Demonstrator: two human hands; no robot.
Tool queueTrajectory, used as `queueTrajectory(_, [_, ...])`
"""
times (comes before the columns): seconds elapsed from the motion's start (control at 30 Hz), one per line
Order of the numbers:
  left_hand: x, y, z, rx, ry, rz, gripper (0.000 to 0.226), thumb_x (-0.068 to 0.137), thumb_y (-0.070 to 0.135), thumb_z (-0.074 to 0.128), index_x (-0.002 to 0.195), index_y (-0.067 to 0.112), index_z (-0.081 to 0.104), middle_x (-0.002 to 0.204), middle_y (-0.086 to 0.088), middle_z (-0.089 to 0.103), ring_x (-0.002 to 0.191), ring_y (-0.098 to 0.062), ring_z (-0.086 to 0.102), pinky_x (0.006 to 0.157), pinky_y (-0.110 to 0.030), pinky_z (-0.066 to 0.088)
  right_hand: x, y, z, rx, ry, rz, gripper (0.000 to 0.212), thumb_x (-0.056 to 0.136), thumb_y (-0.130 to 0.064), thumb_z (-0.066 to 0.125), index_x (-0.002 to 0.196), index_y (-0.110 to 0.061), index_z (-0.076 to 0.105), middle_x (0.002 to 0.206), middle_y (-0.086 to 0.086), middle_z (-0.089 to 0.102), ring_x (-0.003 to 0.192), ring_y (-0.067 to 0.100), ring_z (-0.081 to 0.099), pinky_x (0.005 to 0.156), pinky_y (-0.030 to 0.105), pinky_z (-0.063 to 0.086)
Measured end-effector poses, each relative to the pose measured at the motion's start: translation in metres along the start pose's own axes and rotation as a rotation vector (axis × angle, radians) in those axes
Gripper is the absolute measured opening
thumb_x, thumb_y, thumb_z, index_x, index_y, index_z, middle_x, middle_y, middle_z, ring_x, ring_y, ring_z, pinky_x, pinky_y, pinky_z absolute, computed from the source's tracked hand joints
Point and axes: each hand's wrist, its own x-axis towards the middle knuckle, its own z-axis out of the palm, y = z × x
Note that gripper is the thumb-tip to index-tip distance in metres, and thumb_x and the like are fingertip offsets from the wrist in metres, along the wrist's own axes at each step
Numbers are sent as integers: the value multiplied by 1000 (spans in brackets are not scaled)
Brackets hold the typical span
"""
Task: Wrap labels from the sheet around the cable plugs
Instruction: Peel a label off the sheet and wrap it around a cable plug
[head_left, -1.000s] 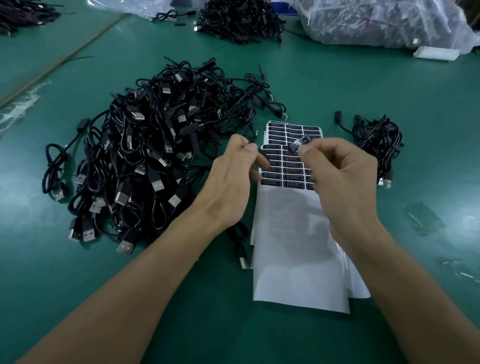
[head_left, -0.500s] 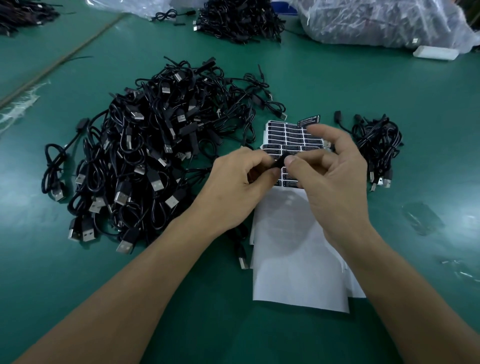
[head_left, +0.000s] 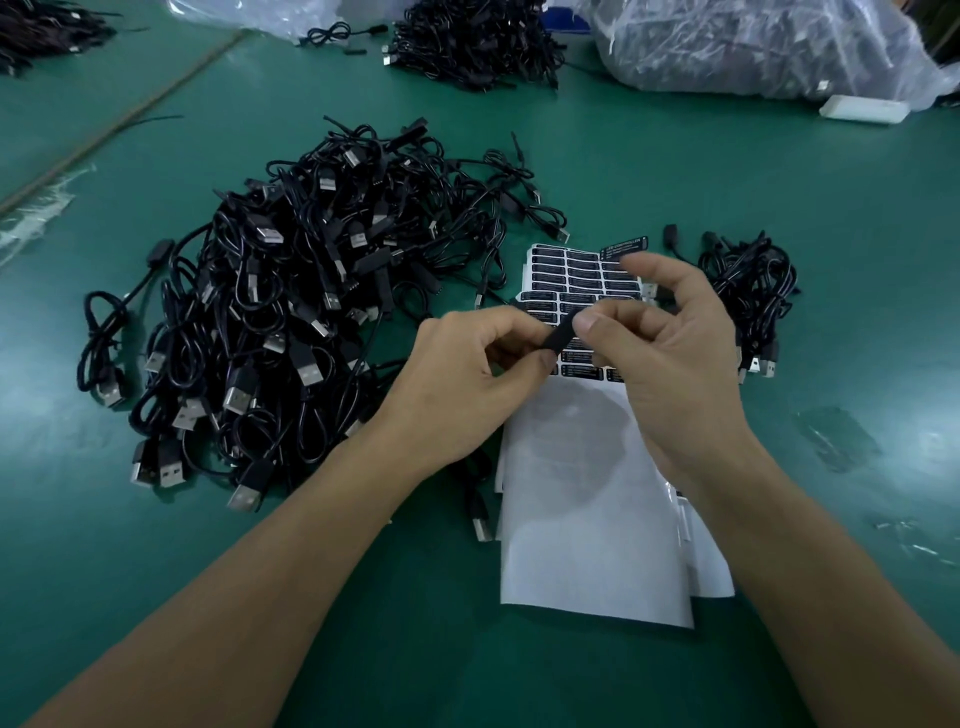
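A white label sheet (head_left: 582, 499) lies on the green table, with rows of black labels (head_left: 566, 270) at its far end. Above it my left hand (head_left: 467, 379) pinches a small black cable plug (head_left: 560, 335) between thumb and fingers. My right hand (head_left: 670, 343) pinches the plug's other end with thumb and index finger. One peeled black label (head_left: 623, 247) sticks to a raised fingertip of the right hand. The plug's cable runs hidden under my left hand.
A large heap of black USB cables (head_left: 291, 322) lies left of the sheet. A smaller cable bundle (head_left: 748, 291) sits to its right. Further back are another cable pile (head_left: 472, 41), clear plastic bags (head_left: 753, 47) and a white block (head_left: 862, 109).
My hands came together over the sheet and both took hold of the plug. The peeled label moved from between the right fingers to a raised fingertip.
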Motion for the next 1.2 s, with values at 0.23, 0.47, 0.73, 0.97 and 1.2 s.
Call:
queueTrajectory(0.23, [3, -1, 0, 12, 42, -79, 18, 91, 17, 73, 90, 36, 74, 81, 19, 73, 70, 4, 64, 65, -8, 46, -1, -4, 1, -19, 77, -53, 15, 89, -10, 72, 84, -23, 71, 68, -7, 65, 64, 9, 57, 60, 22, 50])
queueTrajectory(0.47, [5, -2, 0, 29, 38, -106, 12, 94, 19, 70, 91, 31, 73, 75, 21, 71, 69, 6, 62, 65, -8, 44, -6, -5, 7, -28, -66, 66, 14, 90, -5, 67, 81, -13, 73, 70, 1, 71, 69, 12, 67, 54, 21, 49])
queueTrajectory(0.73, [4, 0, -4, -84, -22, -100, 17, 91, 13, 74, 107, 18, 77, 92, 7, 78, 90, -9, 73, 87, -32, 58, -5, -2, 8, -126, -49, 33, 19, 90, -9, 68, 76, -21, 74, 66, -4, 69, 65, 7, 63, 56, 18, 49])
queueTrajectory(0.97, [4, 0, -5, -102, -25, -85, 26, 86, 7, 77, 110, 18, 77, 95, 6, 78, 92, -8, 73, 90, -33, 59, -4, 0, 9, -147, -53, 23, 19, 89, -10, 70, 75, -22, 74, 65, -4, 69, 64, 7, 62, 57, 17, 49])
queueTrajectory(1.2, [3, 0, -5, -140, -1, -111, 25, 82, 4, 81, 104, 15, 78, 91, 5, 79, 87, -9, 75, 85, -28, 59, -4, 1, 8, -180, -49, 21, 15, 88, -11, 70, 77, -18, 75, 65, -5, 70, 64, 5, 64, 58, 16, 49])
